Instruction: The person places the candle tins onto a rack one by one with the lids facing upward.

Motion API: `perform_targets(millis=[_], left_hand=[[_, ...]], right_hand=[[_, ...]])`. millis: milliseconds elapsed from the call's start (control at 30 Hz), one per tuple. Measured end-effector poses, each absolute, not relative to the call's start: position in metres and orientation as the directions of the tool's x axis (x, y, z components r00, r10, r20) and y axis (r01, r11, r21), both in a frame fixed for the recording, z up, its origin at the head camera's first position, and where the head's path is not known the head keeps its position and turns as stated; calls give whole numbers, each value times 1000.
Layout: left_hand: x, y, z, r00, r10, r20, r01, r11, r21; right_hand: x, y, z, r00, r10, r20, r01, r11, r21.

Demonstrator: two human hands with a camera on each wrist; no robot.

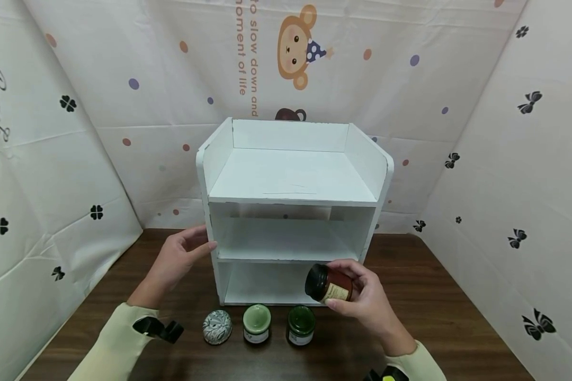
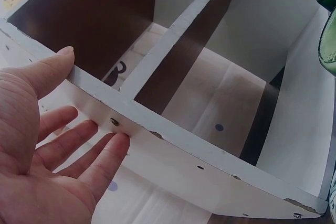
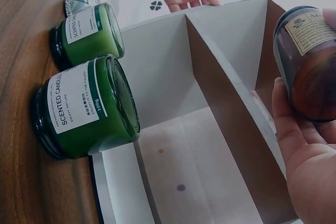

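My right hand (image 1: 367, 299) grips a brown glass candle jar (image 1: 341, 280) with a black lid and a cream label. In the head view the jar is tilted, lid to the left, before the lower right part of a white shelf unit (image 1: 293, 177). At the unit's left side is my left hand (image 1: 178, 256), its thumb by the front edge and its fingers spread along the outer panel in the left wrist view. On the table ahead of the unit stand a light green candle jar (image 1: 257, 320), a dark green candle jar (image 1: 301, 324) and a patterned round tin (image 1: 217, 326).
The dark wooden table (image 1: 424, 296) bears the unit, which has an open top tray and two compartments below. Printed white cloth (image 1: 162, 69) hangs behind and on both sides. The labels on the green jars (image 3: 79, 98) read "scented candle" in the right wrist view.
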State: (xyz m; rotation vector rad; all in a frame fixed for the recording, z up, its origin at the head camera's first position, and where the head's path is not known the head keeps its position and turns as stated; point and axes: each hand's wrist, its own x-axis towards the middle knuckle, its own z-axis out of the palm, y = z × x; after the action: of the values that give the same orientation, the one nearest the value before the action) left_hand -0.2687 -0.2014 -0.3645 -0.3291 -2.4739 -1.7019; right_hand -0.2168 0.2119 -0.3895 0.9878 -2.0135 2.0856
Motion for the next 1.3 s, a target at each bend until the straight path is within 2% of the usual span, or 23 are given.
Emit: perform_targets(millis=[333,933,1300], left_hand=[[-269,-202,-365,-970,110,217,241,338,910],[-269,-202,-364,-970,111,217,242,333,911],[-269,-202,-364,-969,116,218,244,339,908]], right_hand=[[-218,212,-387,-754,-378,536,-517,-161,-841],[-218,210,-382,-759,-371,535,-520,-149,-841],[-221,210,-378,-734,-394,553,-541,-152,-827]])
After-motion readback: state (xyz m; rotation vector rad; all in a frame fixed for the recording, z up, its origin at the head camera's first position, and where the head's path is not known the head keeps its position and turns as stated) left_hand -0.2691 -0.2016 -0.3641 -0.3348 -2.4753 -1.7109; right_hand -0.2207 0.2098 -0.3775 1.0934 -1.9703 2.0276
